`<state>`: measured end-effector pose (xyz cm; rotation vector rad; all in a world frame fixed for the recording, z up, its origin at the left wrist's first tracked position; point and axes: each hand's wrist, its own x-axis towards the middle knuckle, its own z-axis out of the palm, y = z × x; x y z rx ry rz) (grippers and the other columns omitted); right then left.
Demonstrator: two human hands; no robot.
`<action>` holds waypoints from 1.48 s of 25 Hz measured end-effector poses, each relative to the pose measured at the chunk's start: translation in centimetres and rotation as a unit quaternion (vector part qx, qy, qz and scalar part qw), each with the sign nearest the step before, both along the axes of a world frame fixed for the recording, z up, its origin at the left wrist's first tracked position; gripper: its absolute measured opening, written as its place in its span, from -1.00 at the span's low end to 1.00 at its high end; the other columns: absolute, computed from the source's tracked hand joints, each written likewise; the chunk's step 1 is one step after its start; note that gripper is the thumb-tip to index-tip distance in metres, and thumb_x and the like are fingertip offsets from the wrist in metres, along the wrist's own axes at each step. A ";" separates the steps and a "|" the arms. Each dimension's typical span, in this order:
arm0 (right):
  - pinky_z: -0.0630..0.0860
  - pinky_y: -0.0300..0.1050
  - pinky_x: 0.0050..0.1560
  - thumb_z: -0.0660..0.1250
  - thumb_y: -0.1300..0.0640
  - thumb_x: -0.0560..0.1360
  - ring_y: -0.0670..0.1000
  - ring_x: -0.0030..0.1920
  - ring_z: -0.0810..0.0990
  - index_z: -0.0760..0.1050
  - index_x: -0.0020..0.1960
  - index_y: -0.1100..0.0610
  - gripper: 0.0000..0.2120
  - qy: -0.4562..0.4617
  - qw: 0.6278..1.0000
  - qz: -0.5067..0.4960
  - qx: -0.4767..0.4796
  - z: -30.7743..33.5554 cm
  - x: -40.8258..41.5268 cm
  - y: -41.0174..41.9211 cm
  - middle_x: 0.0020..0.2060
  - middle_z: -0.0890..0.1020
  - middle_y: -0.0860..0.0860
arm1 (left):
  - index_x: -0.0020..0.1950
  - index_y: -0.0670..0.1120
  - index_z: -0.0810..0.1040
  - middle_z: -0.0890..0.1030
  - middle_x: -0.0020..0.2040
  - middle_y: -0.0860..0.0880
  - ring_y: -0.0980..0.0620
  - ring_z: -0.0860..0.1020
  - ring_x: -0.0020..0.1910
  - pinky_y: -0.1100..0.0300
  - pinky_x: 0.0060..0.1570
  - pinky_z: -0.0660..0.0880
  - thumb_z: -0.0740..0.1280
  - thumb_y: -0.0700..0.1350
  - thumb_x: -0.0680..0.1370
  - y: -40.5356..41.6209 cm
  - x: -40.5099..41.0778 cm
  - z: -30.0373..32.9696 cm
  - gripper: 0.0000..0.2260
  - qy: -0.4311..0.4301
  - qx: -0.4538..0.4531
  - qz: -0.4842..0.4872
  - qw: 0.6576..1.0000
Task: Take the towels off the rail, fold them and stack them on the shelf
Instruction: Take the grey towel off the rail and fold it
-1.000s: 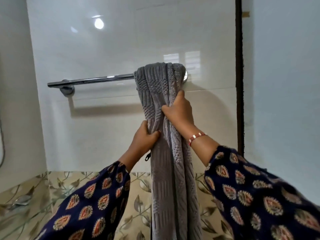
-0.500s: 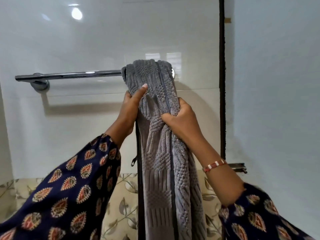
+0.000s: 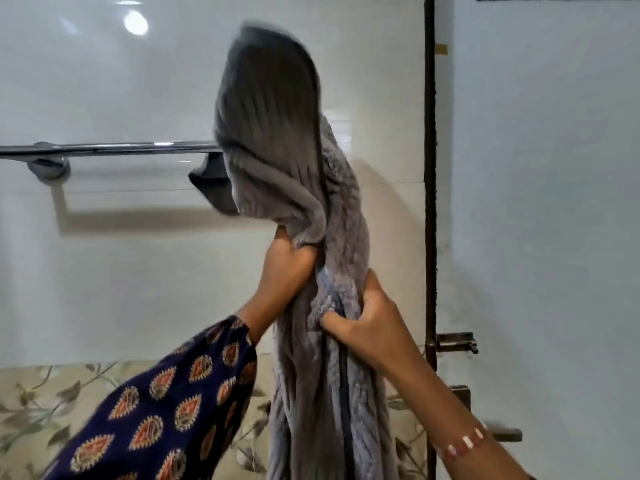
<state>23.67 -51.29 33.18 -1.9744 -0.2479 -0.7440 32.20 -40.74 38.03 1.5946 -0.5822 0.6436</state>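
One towel in view, grey and ribbed. Far left, the chrome rail [image 3: 110, 148] runs level along the white wall, its left bracket showing, its right end hidden behind cloth. Our left hand [image 3: 285, 263] has its fingers curled round a bunched fold just below rail height; above that fist the towel [image 3: 325, 393] balloons upward, blurred. We cannot tell whether any of it is draped over the rail. To the right and lower, our right hand [image 3: 367, 323] pinches the hanging length between thumb and curled fingers. The towel's long axis is near vertical, leaning slightly right at the top, its tail dropping out of the bottom edge. We judge the step as lifting it off the rail. Next move calls for carrying it clear, then finding two corners to open it flat for folding.
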 end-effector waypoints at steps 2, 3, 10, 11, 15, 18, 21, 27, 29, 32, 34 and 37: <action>0.37 -0.23 0.11 0.45 -0.16 0.25 -0.04 0.28 0.39 -0.11 0.49 -0.13 0.01 -0.060 0.998 -0.001 0.030 1.8 -0.7 -0.1 0.24 0.34 -0.04 | 0.26 -0.11 0.45 0.54 0.16 -0.02 0.00 0.51 0.13 0.04 0.20 0.44 0.30 -0.12 0.52 -0.6 0.9 -2.1 -0.69 0.089 0.002 -0.032 0.996; 0.37 -0.16 0.17 0.46 -0.20 0.24 0.03 0.34 0.33 -0.30 0.48 -0.14 0.13 -0.099 0.994 -0.043 -0.002 3.2 -0.9 0.1 0.34 0.26 0.03 | 0.23 -0.10 0.47 0.55 0.18 -0.05 0.01 0.51 0.12 0.04 0.21 0.43 0.32 -0.07 0.50 -0.2 3.5 -3.7 -0.68 0.152 -0.006 -0.043 0.987; 0.46 0.01 -0.02 0.31 0.02 0.45 0.24 0.14 0.50 0.48 0.17 0.12 -0.67 -0.128 0.920 -0.184 -0.321 5.9 1.5 2.4 0.11 0.54 0.18 | -0.03 -0.06 0.50 0.50 -0.06 0.07 0.12 0.44 -0.03 0.35 -0.04 0.33 0.22 -0.24 0.53 0.7 -3.0 -6.8 -0.88 0.178 0.152 -0.023 0.972; 0.44 -0.02 -0.08 0.29 0.06 0.47 0.26 0.11 0.53 0.50 0.11 0.16 -0.73 -0.108 0.926 -0.181 -0.314 5.2 1.8 1.9 0.08 0.57 0.20 | -0.04 -0.08 0.51 0.50 -0.10 0.04 0.08 0.43 -0.06 0.33 -0.16 0.37 0.22 -0.30 0.50 0.7 -5.2 -6.6 -0.84 0.145 0.186 -0.007 0.972; 0.33 -0.11 -0.20 0.23 0.11 0.51 0.27 0.02 0.57 0.49 -0.05 0.27 -0.79 0.020 0.955 -0.196 -0.222 1.6 2.4 -2.6 -0.07 0.61 0.22 | -0.18 -0.02 0.54 0.59 -0.19 -0.04 0.08 0.53 -0.26 0.25 -0.22 0.51 0.34 -0.23 0.33 2.7 -6.5 -7.3 -0.86 0.207 0.210 -0.045 0.954; 0.29 -0.11 -0.30 0.22 0.11 0.49 0.21 -0.13 0.54 0.40 -0.28 0.22 -0.77 0.138 0.961 -0.193 -0.141 -2.8 1.9 -7.2 -0.31 0.50 0.13 | -0.15 -0.10 0.60 0.66 -0.16 -0.15 -0.06 0.61 -0.26 0.12 -0.16 0.56 0.36 -0.09 0.38 3.3 -7.2 -7.8 -0.88 0.301 0.194 -0.103 0.928; 0.41 -0.09 -0.20 0.24 0.08 0.48 0.14 -0.18 0.52 0.52 -0.08 0.28 -0.75 0.239 0.955 -0.164 -0.062 -6.4 0.6 -10.8 -0.18 0.56 0.18 | -0.05 -0.15 0.61 0.67 -0.10 -0.20 -0.12 0.60 -0.20 0.09 -0.06 0.51 0.32 0.02 0.46 2.8 -6.5 -8.9 -0.74 0.368 0.108 -0.147 0.912; 0.58 -0.16 -0.37 0.24 0.17 0.47 0.03 -0.49 0.55 0.53 0.06 0.33 -0.73 0.567 0.800 0.002 -0.196 -9.8 -5.1 -13.8 -0.27 0.68 0.18 | -0.24 -0.11 0.57 0.65 -0.39 -0.06 0.02 0.62 -0.44 0.29 -0.39 0.53 0.17 0.04 0.57 -1.2 -6.3 -9.4 -0.68 0.393 0.014 -0.209 0.895; 0.57 -0.19 -0.35 0.29 0.17 0.48 0.00 -0.47 0.53 0.52 0.01 0.22 -0.84 0.599 0.767 0.015 -0.230 -9.5 -6.8 -14.4 -0.28 0.66 0.10 | -0.23 -0.11 0.55 0.64 -0.31 -0.08 -0.01 0.60 -0.33 0.21 -0.24 0.52 0.21 -0.02 0.56 -2.4 -6.3 -9.5 -0.75 0.368 0.053 -0.190 0.909; 0.50 -0.26 -0.29 0.34 0.22 0.44 -0.07 -0.33 0.53 0.51 -0.04 0.09 -0.89 0.420 0.876 -0.067 -0.227 -7.7 -8.3 -15.0 -0.16 0.63 0.04 | -0.29 -0.09 0.58 0.61 -0.32 -0.05 0.00 0.55 -0.27 0.16 -0.19 0.50 0.28 -0.07 0.53 -4.0 -6.6 -10.1 -0.77 0.253 0.187 -0.186 0.931; 0.48 -0.23 -0.03 0.38 0.23 0.42 -0.11 -0.02 0.54 0.46 0.17 -0.01 -0.64 0.193 0.972 -0.043 -0.123 -6.0 -8.3 -14.6 0.05 0.58 -0.04 | -0.28 -0.20 0.58 0.57 -0.31 -0.13 0.02 0.51 -0.28 0.18 -0.19 0.44 0.28 -0.06 0.52 -5.4 -7.8 -10.0 -0.72 0.181 0.295 -0.219 0.912; 0.50 -0.15 0.21 0.39 0.24 0.43 -0.07 0.14 0.56 0.41 0.29 0.01 -0.53 0.160 0.980 0.115 -0.026 -5.5 -7.7 -12.9 0.09 0.61 0.00 | -0.13 -0.27 0.62 0.62 -0.17 -0.30 0.00 0.53 -0.21 0.15 -0.13 0.46 0.30 -0.07 0.52 -7.4 -8.9 -9.4 -0.74 0.089 0.366 -0.227 0.898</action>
